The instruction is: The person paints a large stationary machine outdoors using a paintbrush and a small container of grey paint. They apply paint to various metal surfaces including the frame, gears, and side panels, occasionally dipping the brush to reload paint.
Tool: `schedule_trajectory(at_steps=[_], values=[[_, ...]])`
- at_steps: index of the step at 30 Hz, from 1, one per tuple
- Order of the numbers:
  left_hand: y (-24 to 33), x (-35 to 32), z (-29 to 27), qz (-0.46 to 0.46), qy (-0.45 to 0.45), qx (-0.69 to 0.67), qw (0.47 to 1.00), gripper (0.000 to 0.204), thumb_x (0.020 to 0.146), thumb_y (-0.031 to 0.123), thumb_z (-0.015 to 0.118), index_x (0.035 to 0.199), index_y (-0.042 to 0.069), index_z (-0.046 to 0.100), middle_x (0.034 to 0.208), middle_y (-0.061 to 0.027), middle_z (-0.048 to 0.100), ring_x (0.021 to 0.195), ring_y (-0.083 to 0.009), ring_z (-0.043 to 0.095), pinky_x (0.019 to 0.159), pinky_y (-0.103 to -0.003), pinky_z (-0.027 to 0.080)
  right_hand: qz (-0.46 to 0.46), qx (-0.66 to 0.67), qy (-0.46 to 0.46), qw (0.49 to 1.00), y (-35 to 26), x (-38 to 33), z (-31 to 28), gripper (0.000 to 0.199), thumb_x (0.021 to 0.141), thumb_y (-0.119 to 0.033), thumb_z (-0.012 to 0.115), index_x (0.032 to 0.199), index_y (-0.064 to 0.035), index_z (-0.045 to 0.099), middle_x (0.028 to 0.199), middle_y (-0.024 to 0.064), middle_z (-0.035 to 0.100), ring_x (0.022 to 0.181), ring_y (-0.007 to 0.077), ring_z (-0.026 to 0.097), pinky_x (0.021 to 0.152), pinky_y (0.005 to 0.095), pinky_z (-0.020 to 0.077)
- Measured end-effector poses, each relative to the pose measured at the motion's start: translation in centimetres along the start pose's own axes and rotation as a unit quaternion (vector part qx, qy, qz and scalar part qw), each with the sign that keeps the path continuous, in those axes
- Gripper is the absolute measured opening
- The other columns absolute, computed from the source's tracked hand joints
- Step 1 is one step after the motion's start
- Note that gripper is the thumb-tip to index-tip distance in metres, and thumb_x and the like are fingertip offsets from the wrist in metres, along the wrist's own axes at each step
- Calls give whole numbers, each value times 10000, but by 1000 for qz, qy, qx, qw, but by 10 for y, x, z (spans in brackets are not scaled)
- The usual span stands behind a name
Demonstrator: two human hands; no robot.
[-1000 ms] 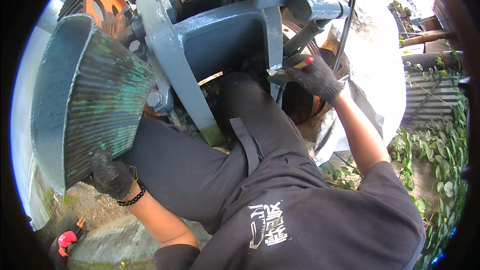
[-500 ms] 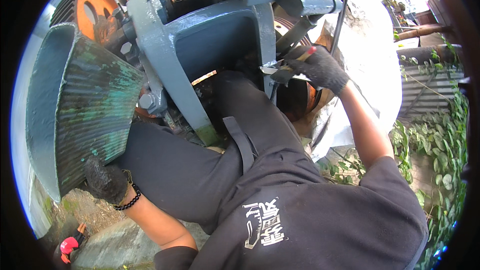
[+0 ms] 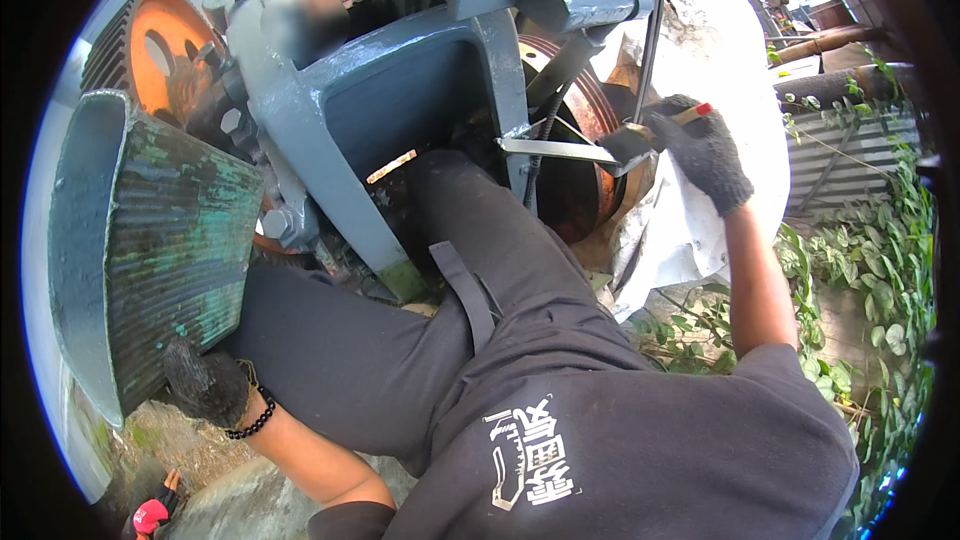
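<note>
My right hand (image 3: 702, 152), in a dark glove, is closed around a paintbrush (image 3: 690, 116) with a wooden, red-tipped handle. Its dark grey bristles (image 3: 626, 143) hang beside a flat pale metal bar (image 3: 560, 149) that juts from the machine frame; I cannot tell whether they touch it. The grey-painted machine frame (image 3: 345, 180) stands before me, wet-looking and glossy on its upper faces. My left hand (image 3: 207, 382), also gloved, is at the lower edge of a ribbed metal chute (image 3: 185, 230) with worn green paint. Its fingers are curled against that edge, partly hidden.
An orange toothed gear wheel (image 3: 165, 50) is at the far left, and a rusty grooved pulley (image 3: 590, 130) behind the bar. My legs straddle the frame. White sheeting (image 3: 735, 70) and leafy vines (image 3: 880, 290) lie to the right. Below left is a person in a red cap (image 3: 150, 516).
My right hand has moved right with the paintbrush, away from the frame upright, leaving the pale bar in plainer sight. The left hand stays at the chute edge. The view has shifted slightly.
</note>
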State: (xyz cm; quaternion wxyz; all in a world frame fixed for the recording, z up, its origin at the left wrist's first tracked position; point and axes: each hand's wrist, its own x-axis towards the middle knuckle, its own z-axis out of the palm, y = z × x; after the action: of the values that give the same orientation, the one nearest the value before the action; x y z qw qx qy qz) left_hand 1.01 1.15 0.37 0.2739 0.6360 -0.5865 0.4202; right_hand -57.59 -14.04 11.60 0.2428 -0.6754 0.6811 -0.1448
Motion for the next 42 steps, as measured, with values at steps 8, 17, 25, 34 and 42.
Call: schedule_trajectory(at_steps=[8, 17, 25, 34, 42], values=[[-3, -1, -13, -21, -46, 28, 998, 338, 967, 85, 631, 1275, -37, 699, 1308, -217, 684, 1283, -409, 590, 1099, -486, 456, 60, -137, 94, 984, 49, 20, 6, 328, 947, -284, 672, 1034, 18, 763, 892, 121, 754, 780, 202, 737, 725, 336, 582], [-6, -5, 0, 13, -6, 2, 1000, 396, 975, 179, 566, 1292, -13, 707, 1301, -204, 702, 1345, -429, 572, 1168, -542, 406, 86, -112, 158, 977, 75, 52, 34, 353, 982, -329, 670, 1043, 13, 730, 860, 114, 731, 705, 209, 707, 702, 374, 570], [-11, -13, -9, -7, -50, 27, 998, 210, 946, 111, 689, 1124, 13, 744, 1195, -182, 743, 1183, -442, 669, 1113, -601, 450, -67, -71, 157, 983, 97, 54, 3, 336, 976, -303, 690, 1093, 11, 720, 832, 86, 707, 778, 184, 698, 714, 347, 568], [3, -2, -11, 11, -16, 7, 1000, 125, 944, 62, 734, 1060, 19, 739, 1127, -166, 766, 1130, -437, 714, 1081, -652, 474, -3, -128, 143, 981, 102, 38, -1, 296, 1006, -297, 694, 1060, -8, 728, 861, 73, 709, 765, 162, 686, 725, 334, 569], [4, -4, 2, -41, 28, -79, 996, 289, 933, 39, 628, 1191, -25, 742, 1292, -230, 678, 1276, -427, 600, 1133, -506, 452, 80, -27, 144, 986, 71, 40, 33, 408, 999, -352, 707, 1130, 34, 715, 914, 115, 740, 843, 197, 727, 766, 346, 577]])
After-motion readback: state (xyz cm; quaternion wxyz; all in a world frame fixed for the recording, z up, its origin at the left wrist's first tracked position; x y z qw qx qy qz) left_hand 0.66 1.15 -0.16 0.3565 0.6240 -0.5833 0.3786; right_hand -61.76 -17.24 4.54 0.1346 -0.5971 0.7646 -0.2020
